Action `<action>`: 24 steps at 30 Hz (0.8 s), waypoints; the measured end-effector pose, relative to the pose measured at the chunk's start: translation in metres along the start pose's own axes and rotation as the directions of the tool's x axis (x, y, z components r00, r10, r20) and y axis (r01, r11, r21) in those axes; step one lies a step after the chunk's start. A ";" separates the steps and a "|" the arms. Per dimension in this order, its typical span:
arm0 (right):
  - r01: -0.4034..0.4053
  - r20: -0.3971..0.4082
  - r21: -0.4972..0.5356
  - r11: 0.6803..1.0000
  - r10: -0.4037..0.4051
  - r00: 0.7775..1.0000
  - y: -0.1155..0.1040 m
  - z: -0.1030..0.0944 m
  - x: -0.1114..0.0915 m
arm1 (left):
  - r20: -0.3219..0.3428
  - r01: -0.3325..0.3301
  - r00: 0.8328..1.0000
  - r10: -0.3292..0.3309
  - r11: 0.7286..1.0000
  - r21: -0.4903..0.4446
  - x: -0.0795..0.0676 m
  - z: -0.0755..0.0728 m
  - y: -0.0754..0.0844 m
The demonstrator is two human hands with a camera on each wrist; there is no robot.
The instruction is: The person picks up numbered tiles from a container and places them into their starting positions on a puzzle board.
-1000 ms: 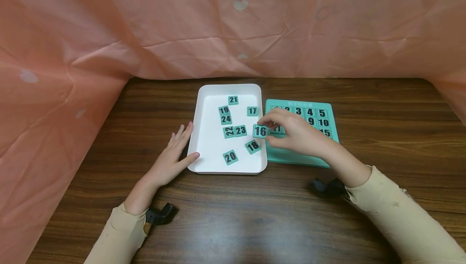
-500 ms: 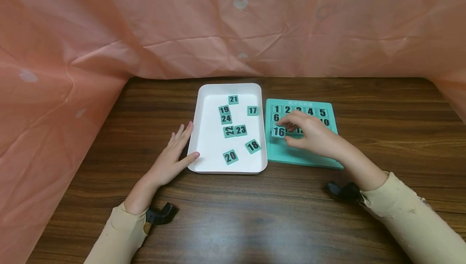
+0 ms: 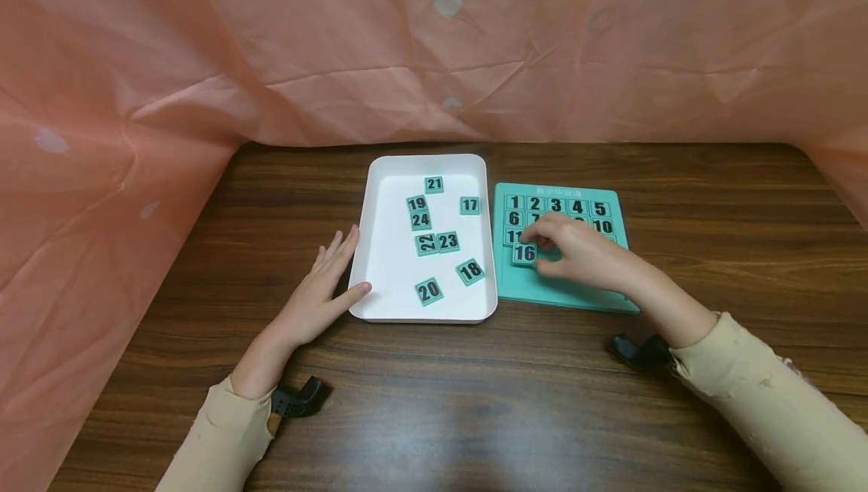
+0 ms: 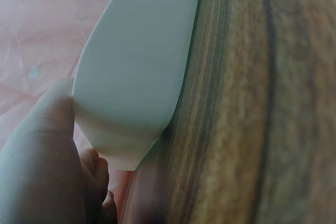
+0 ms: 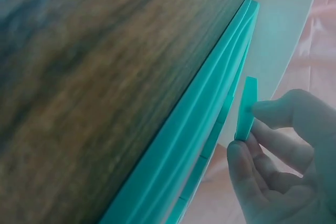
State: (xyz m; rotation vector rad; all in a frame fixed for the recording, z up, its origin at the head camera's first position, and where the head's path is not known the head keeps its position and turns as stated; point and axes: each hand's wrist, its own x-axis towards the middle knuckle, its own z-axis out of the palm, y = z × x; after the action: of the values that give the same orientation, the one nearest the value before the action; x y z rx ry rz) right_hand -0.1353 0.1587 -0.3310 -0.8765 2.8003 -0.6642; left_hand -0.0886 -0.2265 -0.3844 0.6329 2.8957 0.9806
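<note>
Between thumb and fingers, my right hand point(image 3: 579, 251) pinches the green number tile 16 point(image 3: 524, 253) over the left side of the green number puzzle board point(image 3: 563, 294), just below tile 11. In the right wrist view the tile point(image 5: 247, 109) is seen edge-on, a small gap from the board's row of tiles. Rows of numbered tiles from 1 on fill the board's upper part, some hidden by the hand. My left hand point(image 3: 315, 296) rests with extended fingers at the left rim of the white tray point(image 3: 380, 281); the left wrist view shows the thumb against the tray's wall point(image 4: 136, 56).
Inside the tray lie several loose tiles, among them 17 point(image 3: 469, 206), 18 point(image 3: 471, 272), 20 point(image 3: 429, 291) and 21 point(image 3: 434, 184). The tray stands directly left of the board on a dark wooden table point(image 3: 434, 386). A pink curtain point(image 3: 434, 47) hangs behind.
My right hand has carried tile 16 rightward from the tray's right edge to over the board, then slightly down toward the near side. The left hand has stayed put.
</note>
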 end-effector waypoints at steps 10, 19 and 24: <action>0.020 0.032 -0.033 0.999 -0.019 0.999 -0.001 0.004 0.007 | 0.001 0.000 1.000 0.000 1.000 -0.002 0.000 0.000 0.000; 0.043 0.029 -0.030 0.999 -0.042 0.999 -0.001 0.007 0.009 | -0.007 0.005 1.000 -0.005 1.000 0.001 0.000 0.001 0.001; 0.044 0.030 -0.035 0.998 -0.043 0.999 -0.001 0.008 0.010 | -0.007 0.005 1.000 -0.005 1.000 0.002 0.000 0.001 0.001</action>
State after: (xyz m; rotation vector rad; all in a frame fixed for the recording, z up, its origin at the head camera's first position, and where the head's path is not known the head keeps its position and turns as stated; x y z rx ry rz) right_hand -0.1413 0.1490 -0.3374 -0.9486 2.7828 -0.6045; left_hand -0.0882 -0.2257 -0.3847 0.6235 2.9039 0.9812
